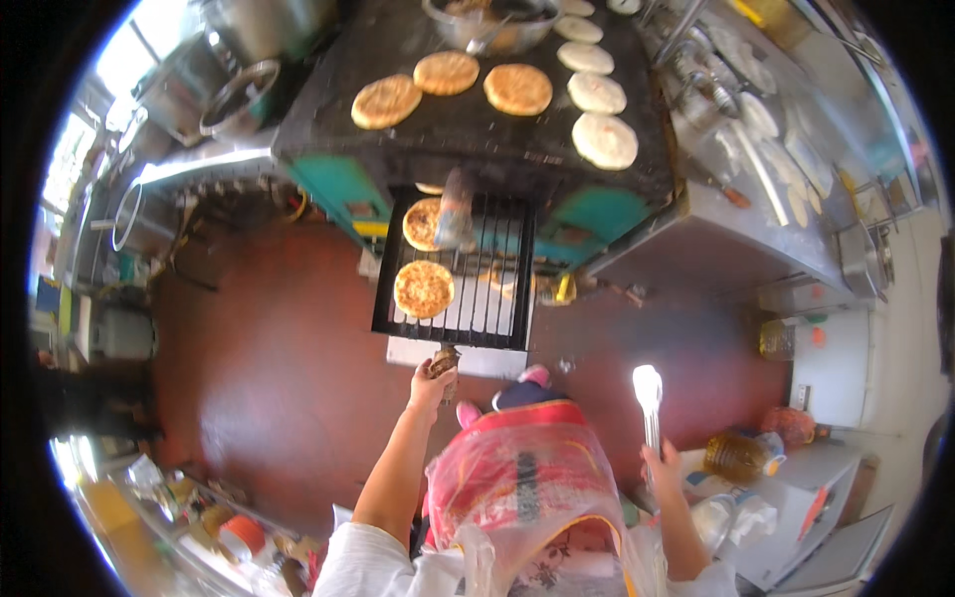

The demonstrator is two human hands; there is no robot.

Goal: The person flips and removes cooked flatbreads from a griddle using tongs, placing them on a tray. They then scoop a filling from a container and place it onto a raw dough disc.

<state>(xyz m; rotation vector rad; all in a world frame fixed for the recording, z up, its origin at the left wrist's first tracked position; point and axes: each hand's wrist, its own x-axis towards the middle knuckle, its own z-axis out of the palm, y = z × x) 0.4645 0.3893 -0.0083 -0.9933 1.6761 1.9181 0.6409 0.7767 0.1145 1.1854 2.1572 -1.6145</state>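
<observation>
My left hand point(430, 389) grips the wrapped handle point(445, 363) of a black metal grill rack point(498, 339), which is pulled out from the front of a griddle oven point(328, 186). On the rack's left side lie a browned flatbread point(424, 289) and, behind it, another browned flatbread point(420, 224). A third, farther in, is mostly hidden. Off to the right, my right hand point(663, 464) holds metal tongs point(649, 395) pointing away from me, apart from the rack. A blurred greyish shape point(455, 213) covers part of the second flatbread; I cannot tell what it is.
Browned flatbreads point(518, 89) and several pale dough rounds point(604, 140) lie on the black griddle top point(462, 138), near a metal bowl point(492, 33). A steel counter point(716, 216) stands right, with a rolling pin point(757, 172). Oil bottles point(735, 457) sit lower right; pots point(242, 97) stand left.
</observation>
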